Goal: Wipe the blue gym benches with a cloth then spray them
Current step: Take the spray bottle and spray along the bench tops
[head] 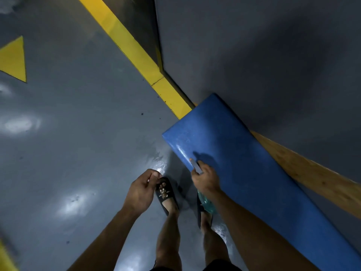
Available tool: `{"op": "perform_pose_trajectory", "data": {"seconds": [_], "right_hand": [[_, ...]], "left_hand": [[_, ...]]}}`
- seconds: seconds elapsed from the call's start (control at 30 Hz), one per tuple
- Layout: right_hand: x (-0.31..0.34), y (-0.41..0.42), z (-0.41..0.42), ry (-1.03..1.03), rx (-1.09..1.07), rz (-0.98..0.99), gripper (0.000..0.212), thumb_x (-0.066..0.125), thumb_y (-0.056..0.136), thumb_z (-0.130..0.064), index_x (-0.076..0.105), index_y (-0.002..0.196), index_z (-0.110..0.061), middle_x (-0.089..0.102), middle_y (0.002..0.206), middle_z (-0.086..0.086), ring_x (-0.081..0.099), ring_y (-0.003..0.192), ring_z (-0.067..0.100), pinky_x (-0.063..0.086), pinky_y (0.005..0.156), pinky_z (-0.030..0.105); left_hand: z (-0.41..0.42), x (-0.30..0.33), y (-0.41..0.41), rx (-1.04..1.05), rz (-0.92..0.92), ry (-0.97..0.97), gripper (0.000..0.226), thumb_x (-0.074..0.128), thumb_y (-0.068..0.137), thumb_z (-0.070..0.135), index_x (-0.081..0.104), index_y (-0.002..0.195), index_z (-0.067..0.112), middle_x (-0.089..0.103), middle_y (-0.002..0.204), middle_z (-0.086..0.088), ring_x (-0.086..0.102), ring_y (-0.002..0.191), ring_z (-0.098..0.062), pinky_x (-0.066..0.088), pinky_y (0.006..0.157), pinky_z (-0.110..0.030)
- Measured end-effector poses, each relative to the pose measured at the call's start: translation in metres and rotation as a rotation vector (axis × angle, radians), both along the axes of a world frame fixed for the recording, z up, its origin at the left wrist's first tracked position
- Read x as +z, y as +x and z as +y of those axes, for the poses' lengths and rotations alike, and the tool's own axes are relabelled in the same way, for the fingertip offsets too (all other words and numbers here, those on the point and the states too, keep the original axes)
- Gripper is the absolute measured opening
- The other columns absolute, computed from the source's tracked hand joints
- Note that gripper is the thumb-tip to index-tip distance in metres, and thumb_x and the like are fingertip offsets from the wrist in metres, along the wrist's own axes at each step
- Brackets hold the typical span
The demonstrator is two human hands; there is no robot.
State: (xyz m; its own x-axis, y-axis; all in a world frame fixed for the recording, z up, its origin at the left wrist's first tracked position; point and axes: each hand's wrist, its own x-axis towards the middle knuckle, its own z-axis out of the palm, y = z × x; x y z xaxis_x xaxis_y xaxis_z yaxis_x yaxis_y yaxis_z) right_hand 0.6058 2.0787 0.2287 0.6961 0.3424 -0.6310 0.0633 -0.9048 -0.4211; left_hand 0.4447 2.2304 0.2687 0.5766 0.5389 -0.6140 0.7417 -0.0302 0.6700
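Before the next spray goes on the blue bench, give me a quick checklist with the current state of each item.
1. Spray bottle in grip: ok, the right hand holds it by the head, its greenish body hanging below the wrist.
2. Nozzle aimed at the bench: ok, it points at the near end of the blue top.
3. Bench surface free of objects: ok, nothing lies on the visible part.
4. Left hand out of the spray path: ok, it is off the bench, over the floor.
5. Cloth accounted for: cannot tell, none is visible.
6. Liquid left in the bottle: cannot tell.
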Motion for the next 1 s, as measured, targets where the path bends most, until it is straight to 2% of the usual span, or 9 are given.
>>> {"op": "perform_pose_trajectory", "data": {"seconds": [0.13, 0.27, 0.43, 0.53, 0.63, 0.73, 0.83, 0.93, 1.0], "right_hand": [[-0.002, 0.023, 0.012, 0.085, -0.185, -0.013, 0.016, 0.063, 0.086, -0.021, 0.068, 0.101, -0.019, 0.066, 0.082, 0.012, 0.064, 0.081, 0.035, 0.053, 0.073, 0.039], [0.006, 0.072, 0.016, 0.105, -0.284, -0.092, 0.009, 0.055, 0.082, -0.03, 0.056, 0.081, -0.021, 0.061, 0.07, 0.003, 0.065, 0.07, 0.031, 0.055, 0.066, 0.043], [0.039, 0.114, 0.017, -0.033, -0.322, -0.211, 0.009, 0.052, 0.088, -0.025, 0.059, 0.094, -0.023, 0.065, 0.091, 0.006, 0.064, 0.08, 0.033, 0.055, 0.074, 0.04], [0.055, 0.115, 0.011, -0.031, -0.341, -0.24, 0.005, 0.055, 0.088, -0.021, 0.053, 0.084, -0.024, 0.059, 0.083, 0.002, 0.061, 0.076, 0.03, 0.047, 0.067, 0.035], [0.073, 0.106, 0.003, 0.131, -0.382, -0.16, 0.016, 0.06, 0.088, -0.018, 0.052, 0.076, -0.025, 0.061, 0.08, 0.002, 0.064, 0.075, 0.029, 0.054, 0.068, 0.043], [0.096, 0.095, -0.011, 0.378, -0.449, -0.094, 0.006, 0.063, 0.085, -0.021, 0.065, 0.091, -0.018, 0.062, 0.078, 0.013, 0.064, 0.068, 0.024, 0.06, 0.069, 0.052], [0.14, 0.084, -0.023, 0.54, -0.463, -0.035, 0.022, 0.065, 0.077, -0.036, 0.073, 0.094, -0.025, 0.064, 0.08, 0.013, 0.062, 0.06, 0.016, 0.059, 0.066, 0.039], [0.177, 0.079, -0.044, 0.659, -0.418, 0.04, 0.02, 0.066, 0.089, -0.017, 0.078, 0.089, -0.032, 0.072, 0.092, 0.009, 0.067, 0.066, 0.019, 0.059, 0.069, 0.04], [0.206, 0.074, -0.062, 0.747, -0.37, 0.047, 0.02, 0.067, 0.082, -0.024, 0.079, 0.094, -0.035, 0.074, 0.097, 0.011, 0.069, 0.076, 0.023, 0.06, 0.066, 0.039]], "left_hand": [[0.015, 0.002, -0.004, 0.003, -0.016, -0.006, 0.029, 0.043, 0.103, 0.047, 0.065, 0.093, 0.031, 0.07, 0.089, 0.022, 0.065, 0.08, 0.001, 0.052, 0.077, -0.032], [0.028, 0.007, -0.001, -0.005, -0.043, -0.005, 0.038, 0.04, 0.098, 0.06, 0.064, 0.096, 0.03, 0.07, 0.088, 0.014, 0.067, 0.084, -0.01, 0.054, 0.078, -0.036], [0.036, 0.021, 0.011, 0.0, -0.082, -0.018, 0.031, 0.044, 0.102, 0.051, 0.065, 0.092, 0.03, 0.07, 0.087, 0.012, 0.067, 0.081, -0.011, 0.052, 0.076, -0.032], [0.041, 0.032, 0.02, -0.022, -0.112, -0.028, 0.026, 0.045, 0.104, 0.041, 0.065, 0.092, 0.029, 0.07, 0.087, 0.013, 0.065, 0.079, -0.011, 0.051, 0.075, -0.031], [0.044, 0.05, 0.032, -0.068, -0.145, -0.021, 0.025, 0.046, 0.104, 0.041, 0.065, 0.093, 0.029, 0.07, 0.087, 0.012, 0.065, 0.08, -0.012, 0.051, 0.076, -0.035], [0.046, 0.076, 0.052, -0.132, -0.205, 0.009, 0.034, 0.042, 0.095, 0.059, 0.063, 0.09, 0.031, 0.07, 0.085, 0.012, 0.065, 0.078, -0.014, 0.053, 0.077, -0.039], [0.042, 0.105, 0.074, -0.196, -0.271, 0.024, 0.038, 0.043, 0.087, 0.064, 0.064, 0.084, 0.033, 0.07, 0.083, 0.013, 0.067, 0.081, -0.012, 0.055, 0.083, -0.041], [0.027, 0.141, 0.099, -0.297, -0.327, 0.038, 0.041, 0.044, 0.084, 0.068, 0.065, 0.087, 0.032, 0.071, 0.083, 0.011, 0.067, 0.084, -0.015, 0.055, 0.086, -0.045], [0.009, 0.167, 0.119, -0.394, -0.371, 0.053, 0.038, 0.045, 0.087, 0.066, 0.064, 0.089, 0.033, 0.071, 0.084, 0.01, 0.067, 0.085, -0.018, 0.055, 0.085, -0.048]]}}
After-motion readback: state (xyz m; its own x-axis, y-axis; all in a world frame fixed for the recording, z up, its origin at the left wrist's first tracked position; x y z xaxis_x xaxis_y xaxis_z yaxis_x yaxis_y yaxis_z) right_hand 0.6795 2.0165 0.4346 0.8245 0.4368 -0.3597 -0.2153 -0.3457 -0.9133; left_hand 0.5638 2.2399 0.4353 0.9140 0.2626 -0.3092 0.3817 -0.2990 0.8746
